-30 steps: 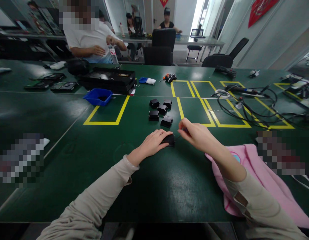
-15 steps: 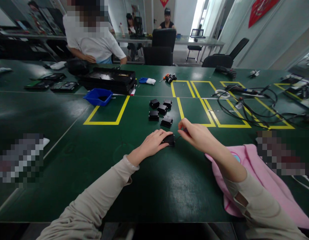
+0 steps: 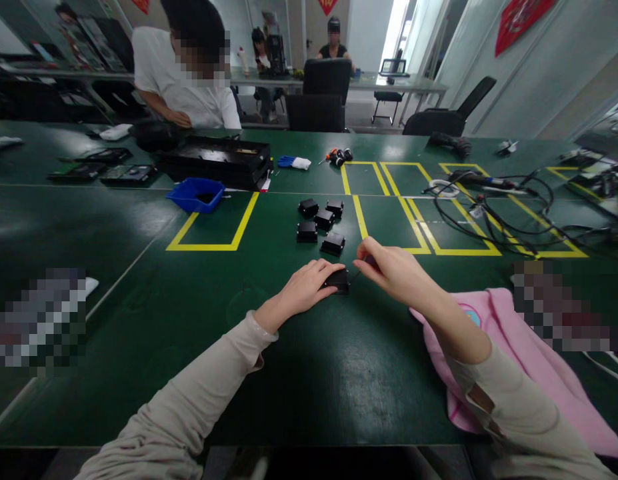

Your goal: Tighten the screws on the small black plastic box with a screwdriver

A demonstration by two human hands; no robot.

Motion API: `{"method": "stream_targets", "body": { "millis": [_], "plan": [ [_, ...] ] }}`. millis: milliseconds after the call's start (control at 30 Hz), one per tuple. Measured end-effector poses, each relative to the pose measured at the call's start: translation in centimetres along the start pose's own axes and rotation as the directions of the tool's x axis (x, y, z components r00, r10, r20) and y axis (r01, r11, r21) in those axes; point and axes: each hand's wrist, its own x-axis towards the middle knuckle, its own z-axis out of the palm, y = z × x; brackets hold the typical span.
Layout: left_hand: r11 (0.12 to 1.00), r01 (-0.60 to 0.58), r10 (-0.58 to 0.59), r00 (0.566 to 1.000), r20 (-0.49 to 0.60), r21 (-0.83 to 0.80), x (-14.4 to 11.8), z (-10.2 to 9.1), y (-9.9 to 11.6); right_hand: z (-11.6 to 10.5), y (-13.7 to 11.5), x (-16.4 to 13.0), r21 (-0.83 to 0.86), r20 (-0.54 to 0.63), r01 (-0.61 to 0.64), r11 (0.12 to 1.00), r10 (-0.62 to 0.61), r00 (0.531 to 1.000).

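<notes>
My left hand (image 3: 305, 287) lies flat on the green table (image 3: 139, 307), its fingers pressing down on a small black box (image 3: 339, 281). My right hand (image 3: 393, 270) is just to the right of that box, thumb and forefinger pinched on a thin dark tool whose tip touches the box's right side. Several more black boxes (image 3: 321, 225) sit in a loose group just beyond my hands.
A pink cloth (image 3: 513, 363) lies under my right forearm. Black cables (image 3: 493, 207) sprawl over yellow-taped squares at right. A blue bin (image 3: 196, 194) and a black tray (image 3: 219, 160) stand far left of centre. A person in a white shirt (image 3: 189, 87) leans over the table's far side.
My hands have barely moved; the right hand shifted slightly at the box. The person in the white shirt has bent lower and moved right.
</notes>
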Motion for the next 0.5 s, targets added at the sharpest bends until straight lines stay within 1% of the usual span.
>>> {"method": "stream_targets", "body": {
  "millis": [200,400,500],
  "plan": [
    [1.0,0.007,-0.007,1.0,0.009,-0.007,0.02,-0.11,0.05,-0.05,-0.09,-0.04,-0.026,-0.016,-0.01,1.0,0.009,1.0],
    [1.0,0.005,-0.005,1.0,0.007,-0.008,0.04,-0.09,0.04,-0.02,-0.13,0.04,-0.059,0.0,-0.031,0.998,0.031,1.0],
    [1.0,0.006,-0.006,1.0,0.006,-0.013,0.01,-0.09,0.07,-0.01,-0.13,0.04,-0.028,0.009,-0.021,0.999,0.021,1.0]
  ]
}}
